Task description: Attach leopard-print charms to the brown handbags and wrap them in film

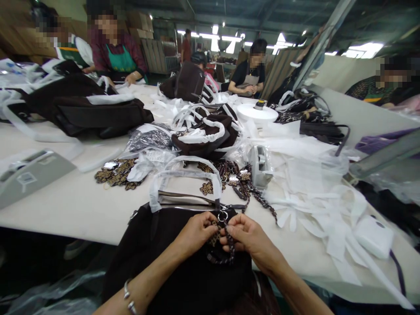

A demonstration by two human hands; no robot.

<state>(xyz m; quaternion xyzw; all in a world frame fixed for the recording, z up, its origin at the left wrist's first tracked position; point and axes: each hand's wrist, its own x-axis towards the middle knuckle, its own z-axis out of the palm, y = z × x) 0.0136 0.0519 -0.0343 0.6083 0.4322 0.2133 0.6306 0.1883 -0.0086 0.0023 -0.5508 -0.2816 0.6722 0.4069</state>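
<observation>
A black handbag [183,267] leans at the table's front edge, its handles [183,174] wrapped in white material. Near its zipped top, a metal ring [222,215] carries a leopard-print charm [215,236] and a braided dark cord [231,245]. My left hand [198,232] is closed in a pinch at the charm, just below the ring. With fingers closed on the cord, my right hand [244,236] sits just right of it. The fingertips of both hands nearly meet.
Leopard-print charms [121,173] and braided cords [243,179] lie beyond the bag. A grey tape dispenser [260,168] stands right, another dispenser [36,175] left. Dark bags [101,109] and white strips [331,214] cover parts of the table [88,210]. Several people work around it.
</observation>
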